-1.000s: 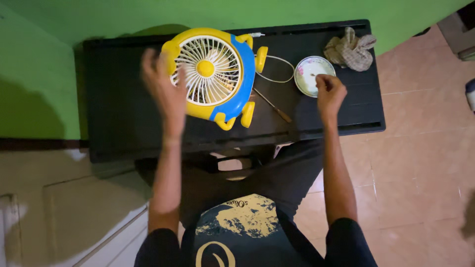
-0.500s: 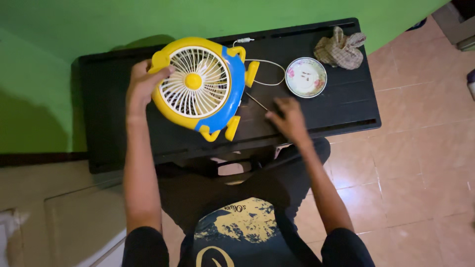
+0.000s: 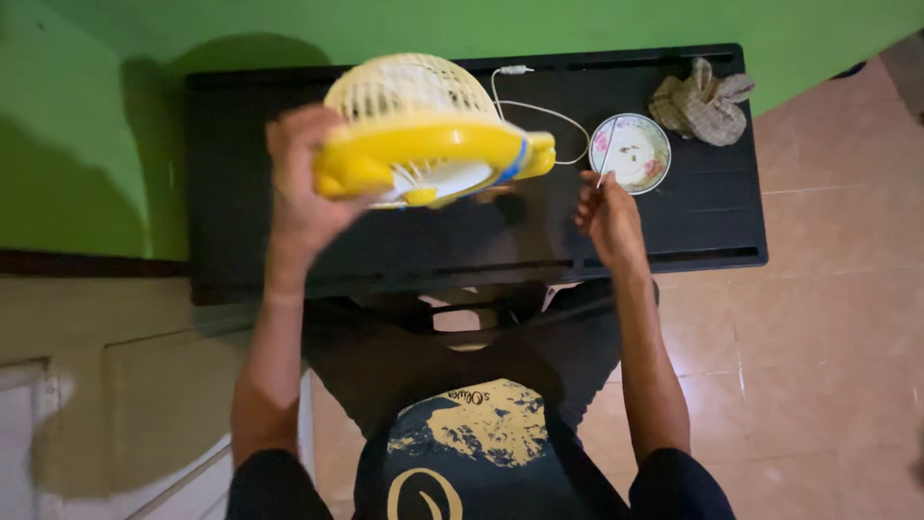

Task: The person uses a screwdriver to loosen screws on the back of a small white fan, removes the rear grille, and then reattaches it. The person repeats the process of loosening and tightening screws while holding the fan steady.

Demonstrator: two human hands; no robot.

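Yellow fan (image 3: 423, 154) gripped by closed left hand (image 3: 303, 197), right hand (image 3: 608, 214) pinching thin screwdriver (image 3: 606, 152) beside bowl (image 3: 630, 152)

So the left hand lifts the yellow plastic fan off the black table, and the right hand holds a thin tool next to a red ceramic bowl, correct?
Not quite: the round ceramic bowl is white with a small floral pattern, not red, as the head view shows. The rest holds: the left hand lifts the yellow plastic fan above the black table, and the right hand holds a thin tool beside that bowl.
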